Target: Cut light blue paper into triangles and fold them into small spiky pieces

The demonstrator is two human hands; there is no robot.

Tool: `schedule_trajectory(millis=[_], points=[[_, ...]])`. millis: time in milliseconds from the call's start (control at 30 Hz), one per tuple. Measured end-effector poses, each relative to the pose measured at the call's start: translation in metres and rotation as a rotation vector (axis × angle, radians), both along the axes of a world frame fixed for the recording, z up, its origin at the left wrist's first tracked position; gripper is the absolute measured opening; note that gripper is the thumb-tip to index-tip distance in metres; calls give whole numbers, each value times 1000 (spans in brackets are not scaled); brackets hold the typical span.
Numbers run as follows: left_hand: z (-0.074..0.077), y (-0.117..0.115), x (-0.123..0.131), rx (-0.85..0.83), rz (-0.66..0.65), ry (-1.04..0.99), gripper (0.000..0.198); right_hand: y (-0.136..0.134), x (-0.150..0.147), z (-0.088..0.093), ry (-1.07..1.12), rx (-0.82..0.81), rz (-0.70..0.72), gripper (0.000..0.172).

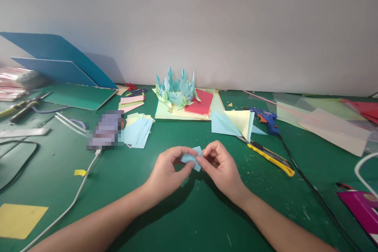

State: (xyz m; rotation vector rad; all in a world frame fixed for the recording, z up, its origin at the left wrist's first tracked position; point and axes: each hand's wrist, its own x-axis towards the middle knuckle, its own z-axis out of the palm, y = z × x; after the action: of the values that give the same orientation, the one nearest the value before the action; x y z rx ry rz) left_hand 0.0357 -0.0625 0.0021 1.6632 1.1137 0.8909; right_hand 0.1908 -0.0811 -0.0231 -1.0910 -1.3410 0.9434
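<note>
Between my two hands, a small piece of folded light blue paper (191, 159) is held just above the green table. My left hand (171, 167) pinches it from the left, thumb below and index finger along the top. From the other side, my right hand (222, 166) grips its right edge between thumb and curled fingers. Beyond the hands stands a paper flower (176, 88) of pointed light blue pieces with pale green leaves at its base. Left of it lies a stack of light blue paper slips (138, 132).
On the right lie folded paper sheets (226, 123), a yellow utility knife (271, 159) and a blue glue gun (268, 120) with a black cord. A blurred-out device (105, 130) with a white cable (79, 191) is left. Pliers (25, 108) lie farther left.
</note>
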Motion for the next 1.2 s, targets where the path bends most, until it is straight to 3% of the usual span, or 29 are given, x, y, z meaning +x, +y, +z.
schedule_trajectory(millis=[167, 500, 733, 933, 1100, 1200], points=[[2, 1, 0, -25, -43, -15, 18, 2, 1, 2, 73, -59, 64, 28], [1, 5, -6, 8, -96, 45, 22, 2, 2, 1, 110, -129, 156, 27], [2, 7, -5, -116, -62, -104, 35, 3, 3, 5, 104, -227, 209, 40], [1, 4, 0, -181, -2, -205, 39, 3, 2, 5, 246, -349, 270, 40], [4, 6, 1, -289, -85, -308, 33, 3, 2, 5, 279, -359, 274, 39], [3, 8, 0, -268, -46, -243, 25, 1, 0, 0, 161, -232, 247, 31]])
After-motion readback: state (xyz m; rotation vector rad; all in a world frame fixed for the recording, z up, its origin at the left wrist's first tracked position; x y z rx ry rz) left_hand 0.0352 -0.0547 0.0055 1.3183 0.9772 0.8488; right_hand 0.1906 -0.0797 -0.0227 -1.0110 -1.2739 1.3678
